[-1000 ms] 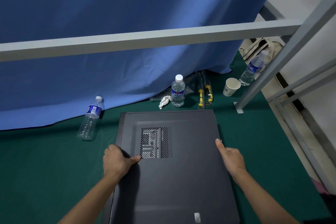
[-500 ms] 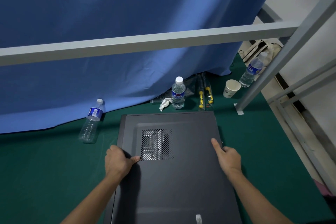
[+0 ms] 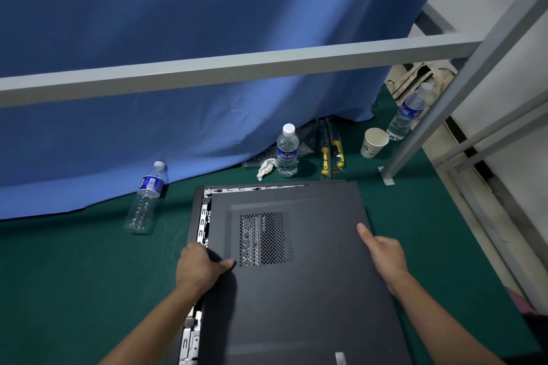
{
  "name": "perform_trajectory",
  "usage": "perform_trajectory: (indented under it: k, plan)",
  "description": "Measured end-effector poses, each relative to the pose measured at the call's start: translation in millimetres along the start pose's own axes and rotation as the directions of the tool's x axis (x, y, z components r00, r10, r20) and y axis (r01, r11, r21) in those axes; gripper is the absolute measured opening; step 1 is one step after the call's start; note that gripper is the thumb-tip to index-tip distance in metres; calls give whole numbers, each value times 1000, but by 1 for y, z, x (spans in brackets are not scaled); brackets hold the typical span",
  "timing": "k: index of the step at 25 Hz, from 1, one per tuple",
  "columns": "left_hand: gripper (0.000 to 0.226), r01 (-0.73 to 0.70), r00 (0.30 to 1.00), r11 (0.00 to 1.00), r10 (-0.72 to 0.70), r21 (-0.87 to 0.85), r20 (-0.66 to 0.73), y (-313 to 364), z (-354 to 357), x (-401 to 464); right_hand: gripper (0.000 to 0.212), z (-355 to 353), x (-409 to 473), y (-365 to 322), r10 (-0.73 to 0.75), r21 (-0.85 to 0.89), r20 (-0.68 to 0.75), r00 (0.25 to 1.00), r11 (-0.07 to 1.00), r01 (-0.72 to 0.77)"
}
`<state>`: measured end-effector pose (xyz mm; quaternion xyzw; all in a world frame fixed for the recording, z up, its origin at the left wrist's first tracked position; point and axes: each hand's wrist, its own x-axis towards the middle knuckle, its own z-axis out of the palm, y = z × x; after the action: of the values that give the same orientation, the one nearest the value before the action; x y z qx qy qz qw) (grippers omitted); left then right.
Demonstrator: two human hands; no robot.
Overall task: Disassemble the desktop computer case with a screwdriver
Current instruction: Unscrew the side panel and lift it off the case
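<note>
A black desktop computer case (image 3: pixel 195 216) lies flat on the green table. Its dark side panel (image 3: pixel 311 290), with a perforated vent (image 3: pixel 265 238), sits shifted to the right, baring a strip of metal frame along the case's left and far edges. My left hand (image 3: pixel 198 268) grips the panel's left edge, thumb on top. My right hand (image 3: pixel 385 255) grips the panel's right edge, thumb lying along the top surface. Two yellow-handled screwdrivers (image 3: pixel 330 154) lie beyond the case near the curtain.
A water bottle (image 3: pixel 287 151) stands behind the case beside a crumpled tissue (image 3: pixel 265 168). Another bottle (image 3: pixel 145 200) lies at the left, and a third (image 3: pixel 406 115) with a paper cup (image 3: pixel 373 142) at the right. A grey frame bar (image 3: pixel 237 68) crosses overhead; a blue curtain hangs behind.
The side panel has slid to the right off the case, exposing the metal frame at the left and far edges. Both hands stayed on the panel's edges.
</note>
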<state>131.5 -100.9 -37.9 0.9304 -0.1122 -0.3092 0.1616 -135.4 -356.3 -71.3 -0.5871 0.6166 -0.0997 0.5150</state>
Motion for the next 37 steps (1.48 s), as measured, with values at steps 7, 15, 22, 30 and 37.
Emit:
perform_trajectory:
  k: [7, 15, 22, 30, 37]
  plan:
    - [53, 12, 999, 993, -16, -119, -29, 11, 4, 1, 65, -10, -7, 7, 10, 60, 0, 1000, 998, -10]
    - [50, -50, 998, 967, 40, -248, -45, 14, 14, -6, 55, -25, -8, 8, 6, 79, 68, 998, 997, -12]
    - [46, -32, 999, 882, 22, -471, -26, 14, 14, -25, 43, -30, -21, -5, -57, 119, 170, 984, 992, 37]
    - [19, 8, 991, 580, 105, -815, 84, 37, -14, -43, 28, -66, -46, -54, -217, 186, 123, 968, 964, 192]
    - [28, -278, 942, 458, 304, -844, -146, 78, -54, -77, 29, -105, -57, -74, -316, 148, 66, 947, 941, 304]
